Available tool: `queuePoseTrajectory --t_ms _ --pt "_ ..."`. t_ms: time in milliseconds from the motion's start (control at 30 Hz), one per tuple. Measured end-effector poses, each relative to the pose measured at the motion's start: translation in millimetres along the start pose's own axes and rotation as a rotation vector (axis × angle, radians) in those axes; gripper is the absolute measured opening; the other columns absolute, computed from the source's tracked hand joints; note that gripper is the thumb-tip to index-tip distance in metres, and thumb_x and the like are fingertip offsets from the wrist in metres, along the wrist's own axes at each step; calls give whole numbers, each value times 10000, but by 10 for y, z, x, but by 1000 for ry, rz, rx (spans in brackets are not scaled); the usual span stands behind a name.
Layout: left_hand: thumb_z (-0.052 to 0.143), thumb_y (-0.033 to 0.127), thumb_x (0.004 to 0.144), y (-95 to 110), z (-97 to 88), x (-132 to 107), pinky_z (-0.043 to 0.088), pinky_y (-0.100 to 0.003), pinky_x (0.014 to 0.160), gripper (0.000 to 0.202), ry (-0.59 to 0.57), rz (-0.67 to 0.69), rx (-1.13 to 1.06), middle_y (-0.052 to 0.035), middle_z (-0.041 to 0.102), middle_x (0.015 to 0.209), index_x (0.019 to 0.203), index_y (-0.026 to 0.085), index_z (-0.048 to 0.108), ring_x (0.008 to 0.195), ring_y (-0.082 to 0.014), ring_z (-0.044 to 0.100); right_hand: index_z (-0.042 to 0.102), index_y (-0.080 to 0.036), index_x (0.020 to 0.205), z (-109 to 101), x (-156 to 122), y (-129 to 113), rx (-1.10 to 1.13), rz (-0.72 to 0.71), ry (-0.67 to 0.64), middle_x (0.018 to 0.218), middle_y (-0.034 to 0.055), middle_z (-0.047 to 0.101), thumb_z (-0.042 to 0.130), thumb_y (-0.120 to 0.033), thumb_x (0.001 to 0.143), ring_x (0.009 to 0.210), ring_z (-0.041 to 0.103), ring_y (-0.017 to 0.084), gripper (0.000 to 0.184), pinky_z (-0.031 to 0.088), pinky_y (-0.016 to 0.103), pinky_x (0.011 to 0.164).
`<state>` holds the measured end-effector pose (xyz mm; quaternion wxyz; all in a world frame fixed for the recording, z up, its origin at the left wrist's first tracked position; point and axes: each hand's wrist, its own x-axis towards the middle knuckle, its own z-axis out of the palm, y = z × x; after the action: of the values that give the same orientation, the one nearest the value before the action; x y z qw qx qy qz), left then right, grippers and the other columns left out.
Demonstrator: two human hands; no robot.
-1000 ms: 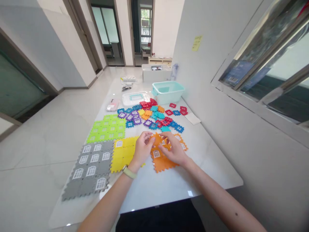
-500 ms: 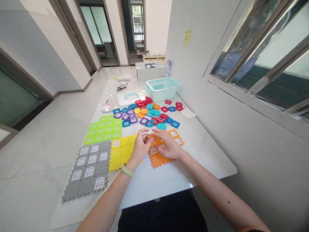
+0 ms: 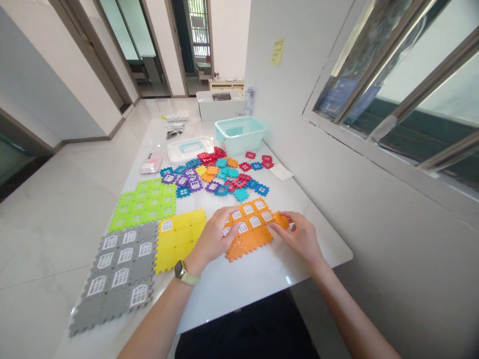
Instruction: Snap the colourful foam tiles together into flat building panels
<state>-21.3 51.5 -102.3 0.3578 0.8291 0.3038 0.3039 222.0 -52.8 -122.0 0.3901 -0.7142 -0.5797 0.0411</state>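
Note:
An orange panel (image 3: 250,224) of joined interlocking tiles, several with white window frames, lies flat on the table. My left hand (image 3: 213,232) rests over its left edge, thumb and fingers apart on the tiles. A single orange tile (image 3: 281,220) sits against the panel's right edge. My right hand (image 3: 301,239) pinches that tile between thumb and fingers. I cannot tell whether its teeth are locked into the panel. Left of my hands lies a yellow panel (image 3: 179,242) with one white window frame.
A grey panel (image 3: 112,271) and a lime green panel (image 3: 144,202) lie on the left. Behind the orange panel are loose coloured tiles (image 3: 220,174). Farther back stand a mint tub (image 3: 241,137), its lid (image 3: 189,148), a phone (image 3: 152,163) and a white box (image 3: 220,107). A wall borders the right.
My hands have moved apart. The right one has gone rightward to the panel's right edge with an orange tile, uncovering more window tiles. The view has shifted slightly.

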Motion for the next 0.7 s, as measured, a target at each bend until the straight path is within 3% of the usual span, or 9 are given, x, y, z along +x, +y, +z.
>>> queuePoseTrajectory --t_ms 167,300,500,700 --pt "686 294 815 -35 140 -25 198 -581 1167 545 -246 93 296 -98 451 1496 1337 276 531 1421 -336 326 663 -189 1009 119 -283 55 -56 53 64 1034 134 673 671 -534 842 960 610 295 383 524 468 834" --pt "660 329 843 -61 174 -59 147 -607 1168 536 -377 76 361 -95 379 1549 1357 290 513 1451 -326 283 671 -191 1043 187 -304 -31 -83 32 26 1088 139 650 694 -485 835 1009 586 308 360 517 502 878" --pt "697 420 813 -64 135 -92 111 -614 1174 567 -414 98 355 -88 302 1590 1345 316 526 1469 -334 236 659 -184 1128 165 -317 -38 -85 -20 -13 1152 143 617 647 -301 850 1053 558 309 302 507 526 919" --pt "710 390 797 -64 132 -89 94 -609 1181 575 -427 76 327 -74 327 1581 1342 332 534 1467 -330 248 682 -192 1074 170 -316 -10 -58 20 8 1081 132 612 637 -288 847 1011 570 298 250 519 511 892"
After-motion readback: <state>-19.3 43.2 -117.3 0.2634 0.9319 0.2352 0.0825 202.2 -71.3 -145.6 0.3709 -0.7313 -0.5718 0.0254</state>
